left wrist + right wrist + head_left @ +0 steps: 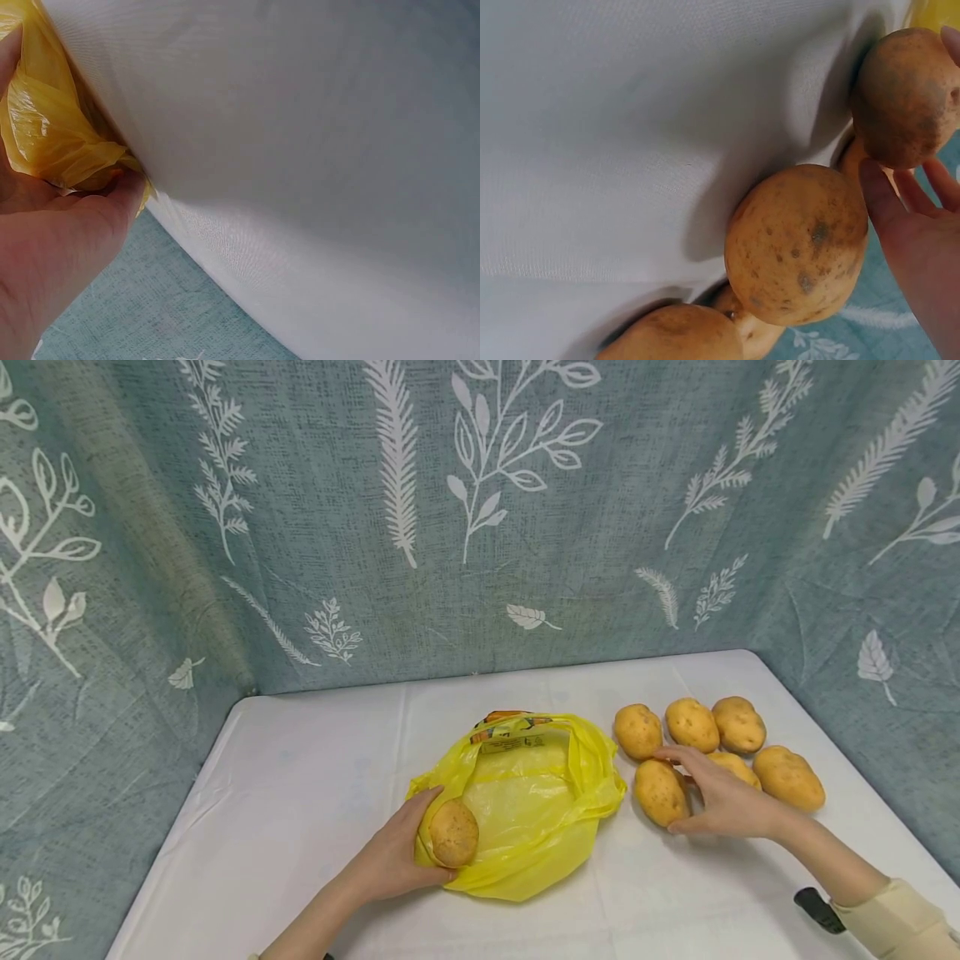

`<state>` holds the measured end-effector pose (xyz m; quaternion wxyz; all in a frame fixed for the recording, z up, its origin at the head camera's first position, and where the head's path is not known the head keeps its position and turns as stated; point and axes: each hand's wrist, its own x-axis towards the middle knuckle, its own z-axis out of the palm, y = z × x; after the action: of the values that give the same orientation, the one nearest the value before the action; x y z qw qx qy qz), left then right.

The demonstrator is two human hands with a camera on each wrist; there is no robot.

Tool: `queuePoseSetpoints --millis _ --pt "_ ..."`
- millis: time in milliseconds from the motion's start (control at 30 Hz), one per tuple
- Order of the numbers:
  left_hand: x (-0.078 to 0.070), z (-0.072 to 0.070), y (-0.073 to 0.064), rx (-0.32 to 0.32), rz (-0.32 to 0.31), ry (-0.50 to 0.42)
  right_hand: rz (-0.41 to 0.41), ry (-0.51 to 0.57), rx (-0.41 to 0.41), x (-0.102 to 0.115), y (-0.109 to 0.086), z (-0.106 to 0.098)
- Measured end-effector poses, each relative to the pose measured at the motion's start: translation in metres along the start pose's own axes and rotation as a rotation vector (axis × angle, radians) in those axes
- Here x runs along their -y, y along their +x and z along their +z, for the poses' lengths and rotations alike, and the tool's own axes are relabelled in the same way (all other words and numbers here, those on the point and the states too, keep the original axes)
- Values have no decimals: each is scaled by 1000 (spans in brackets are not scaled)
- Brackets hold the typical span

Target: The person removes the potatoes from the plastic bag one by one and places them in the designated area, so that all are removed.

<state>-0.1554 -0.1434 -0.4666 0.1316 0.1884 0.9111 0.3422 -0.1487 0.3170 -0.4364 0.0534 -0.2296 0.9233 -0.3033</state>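
A yellow plastic bag (525,852) lies on the table with its mouth spread open. Inside it, against the left side, is one potato (454,833). My left hand (405,852) grips that side of the bag from outside, around the potato; the left wrist view shows the thin plastic bunched between thumb and fingers. To the right of the bag, my right hand (723,797) holds another potato (660,793), thumb at its near end and fingers at its far end. This potato still appears to be at table level.
Several more potatoes stand behind and beside my right hand, among them one at the back (637,732) and a larger one (789,778) at the far right. A white cloth (315,777) covers the table. Patterned blue-green curtains (450,610) border its back and sides.
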Motion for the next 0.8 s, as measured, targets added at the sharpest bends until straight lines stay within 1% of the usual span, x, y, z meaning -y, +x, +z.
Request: queuePoseSetpoints --millis 300,567,667,800 --pt "1 0 0 -1 10 3 -16 -1 -51 4 3 -4" --pt "0 -1 0 2 8 -1 -32 -9 -123 8 7 -8" --pt "0 -1 0 5 5 -2 -23 -21 -148 10 9 -8" --pt "-1 -2 -1 8 13 -8 3 10 -180 13 12 -6"
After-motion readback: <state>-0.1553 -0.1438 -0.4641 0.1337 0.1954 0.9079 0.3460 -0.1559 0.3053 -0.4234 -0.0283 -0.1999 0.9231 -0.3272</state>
